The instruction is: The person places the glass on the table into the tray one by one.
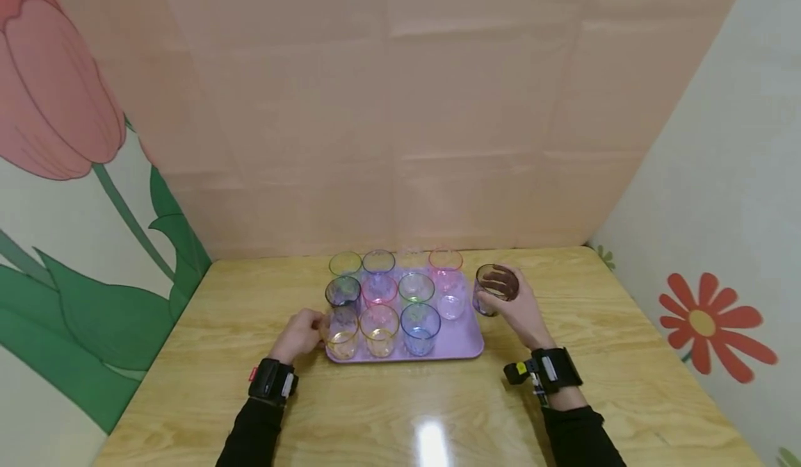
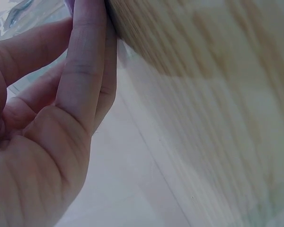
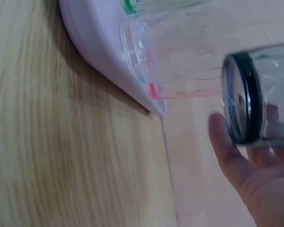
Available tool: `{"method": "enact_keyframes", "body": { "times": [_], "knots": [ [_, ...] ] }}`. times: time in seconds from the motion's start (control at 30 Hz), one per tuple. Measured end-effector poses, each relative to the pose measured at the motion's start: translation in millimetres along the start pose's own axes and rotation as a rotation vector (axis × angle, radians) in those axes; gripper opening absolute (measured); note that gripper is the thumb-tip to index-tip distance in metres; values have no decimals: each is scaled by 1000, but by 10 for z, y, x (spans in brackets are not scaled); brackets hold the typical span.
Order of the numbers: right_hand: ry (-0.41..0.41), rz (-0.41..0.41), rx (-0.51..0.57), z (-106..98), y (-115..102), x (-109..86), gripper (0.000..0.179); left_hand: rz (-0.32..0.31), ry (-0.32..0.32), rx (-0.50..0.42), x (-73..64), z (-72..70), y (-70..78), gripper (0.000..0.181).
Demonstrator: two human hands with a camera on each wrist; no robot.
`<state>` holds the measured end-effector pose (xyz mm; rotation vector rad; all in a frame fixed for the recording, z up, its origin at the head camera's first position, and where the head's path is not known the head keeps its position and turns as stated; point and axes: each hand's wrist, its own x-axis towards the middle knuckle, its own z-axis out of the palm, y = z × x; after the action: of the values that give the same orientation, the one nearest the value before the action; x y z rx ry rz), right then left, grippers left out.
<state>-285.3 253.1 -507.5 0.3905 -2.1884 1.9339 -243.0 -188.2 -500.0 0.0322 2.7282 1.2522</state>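
Note:
My right hand [image 1: 522,314] grips a clear drinking glass with a dark rim [image 1: 484,300], held at the right edge of the lilac tray [image 1: 462,345]. In the right wrist view, the thumb and fingers [image 3: 232,163] wrap around this glass [image 3: 274,94], whose thick dark base faces the tray [image 3: 97,42]. My left hand [image 1: 300,333] is at the tray's front left side, pinching its edge. In the left wrist view only a sliver of the tray [image 2: 70,4] shows beyond the fingers [image 2: 83,61].
Several clear glasses with coloured rims stand in rows on the tray, including a blue-rimmed glass [image 1: 421,331], a green-rimmed glass [image 1: 416,293] and a red-rimmed glass [image 1: 446,262]. Bare tray surface lies at its front right. The wooden table [image 1: 375,411] meets a pinkish covered wall [image 1: 400,140] behind.

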Motion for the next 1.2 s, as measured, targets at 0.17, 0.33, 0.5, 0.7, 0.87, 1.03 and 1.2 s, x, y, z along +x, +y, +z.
{"method": "enact_keyframes", "body": {
  "times": [0.17,0.33,0.5,0.7,0.87,1.03,1.2],
  "knots": [
    [-113,15,-16,-16,-31,-21,68,7,0,-6,5,8,3,17],
    [-151,40,-84,-37,-77,-44,72,29,5,-66,-20,27,0,16],
    [-189,39,-147,-52,-128,-75,70,37,3,-122,-39,52,9,20],
    [-331,11,-163,-82,-203,-114,61,36,2,-128,-55,51,35,19],
    [-448,62,-289,-75,-305,-155,74,29,0,-143,-52,45,43,20],
    [-546,82,-308,-35,-338,-172,81,22,-4,-121,-43,41,36,21],
    [-526,109,-372,60,-343,-172,80,28,3,-94,-38,27,23,21]
  ]
}}
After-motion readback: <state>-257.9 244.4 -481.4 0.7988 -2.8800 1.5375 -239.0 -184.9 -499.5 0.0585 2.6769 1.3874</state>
